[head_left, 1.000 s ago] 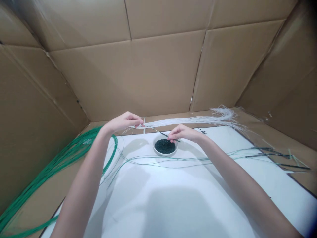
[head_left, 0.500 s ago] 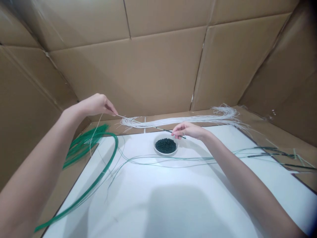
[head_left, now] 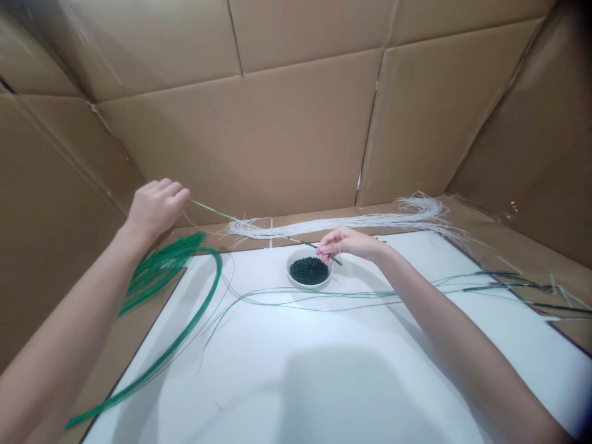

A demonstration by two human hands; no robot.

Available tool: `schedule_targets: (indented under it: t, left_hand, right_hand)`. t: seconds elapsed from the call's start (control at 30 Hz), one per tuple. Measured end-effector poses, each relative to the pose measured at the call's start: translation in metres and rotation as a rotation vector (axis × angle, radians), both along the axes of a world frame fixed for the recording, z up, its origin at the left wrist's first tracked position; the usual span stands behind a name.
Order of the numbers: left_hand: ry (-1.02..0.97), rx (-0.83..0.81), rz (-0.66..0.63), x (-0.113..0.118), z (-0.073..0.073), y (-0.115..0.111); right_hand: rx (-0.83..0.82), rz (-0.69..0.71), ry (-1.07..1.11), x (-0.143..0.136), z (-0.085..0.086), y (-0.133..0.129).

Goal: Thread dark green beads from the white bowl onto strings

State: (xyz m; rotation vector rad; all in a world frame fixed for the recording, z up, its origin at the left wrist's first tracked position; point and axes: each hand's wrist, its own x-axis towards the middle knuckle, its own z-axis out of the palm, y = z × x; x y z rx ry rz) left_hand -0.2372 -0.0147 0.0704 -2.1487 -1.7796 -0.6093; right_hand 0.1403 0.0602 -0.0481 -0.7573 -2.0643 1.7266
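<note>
A thin pale cord (head_left: 214, 210) runs taut between my two hands, raised above the table. My left hand (head_left: 158, 206) is closed around its far left end, and a loose tail droops below the fist. My right hand (head_left: 341, 244) pinches the other end, where a row of dark green beads (head_left: 309, 244) sits on the strand. A short beaded tip pokes out past the right fingers. Just beneath that hand stands a white bowl (head_left: 309, 286) filled with small dark beads (head_left: 309, 271).
A bundle of white cords (head_left: 333, 225) lies along the back edge. Green wires (head_left: 198, 314) curve over the left side of the white table (head_left: 240, 382). Several beaded strands (head_left: 509, 280) lie at right. Cardboard walls (head_left: 287, 135) enclose the back and sides.
My left hand has moved left and slightly up, turning its knuckles upward, and the cord stretches farther left. My right hand has shifted only slightly.
</note>
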Motion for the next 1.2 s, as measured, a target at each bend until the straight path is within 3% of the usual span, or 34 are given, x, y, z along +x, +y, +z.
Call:
schedule_targets:
  t: [0.1, 0.17, 0.23, 0.33, 0.47, 0.6, 0.73, 0.87, 1.0, 1.2]
  left_hand:
    - [0.386, -0.102, 0.063, -0.013, -0.023, 0.005]
    - [0.438, -0.268, 0.075, -0.02, -0.039, 0.01]
    - [0.368, -0.399, 0.043, -0.017, -0.055, 0.014]
    - [0.165, -0.525, -0.102, 0.014, -0.073, 0.014]
    - [-0.069, -0.638, -0.34, 0.08, -0.087, 0.008]
    - [-0.113, -0.776, -0.359, 0.118, -0.094, 0.01]
    - [-0.203, -0.832, -0.372, 0.12, -0.104, 0.019]
    - [-0.462, -0.875, -0.415, 0.118, -0.111, 0.021]
    - [-0.61, -0.756, -0.406, 0.119, -0.101, 0.021]
    - [-0.497, -0.742, -0.367, 0.122, -0.08, 0.028]
  right_hand:
    - [-0.016, 0.001, -0.023, -0.002, -0.004, 0.001]
    - [-0.04, 0.011, -0.022, -0.004, -0.009, 0.003]
    - [-0.06, 0.023, -0.016, -0.006, -0.013, 0.004]
    - [-0.071, 0.032, -0.008, -0.008, -0.017, 0.005]
    - [-0.093, 0.024, 0.006, -0.008, -0.018, 0.005]
    - [-0.104, 0.01, 0.017, -0.007, -0.018, 0.005]
    - [-0.113, 0.004, 0.034, -0.005, -0.018, 0.006]
    - [-0.103, -0.004, 0.029, -0.005, -0.018, 0.007]
    - [-0.055, 0.014, -0.003, -0.005, -0.016, 0.005]
    - [-0.041, 0.151, -0.109, -0.003, -0.012, 0.002]
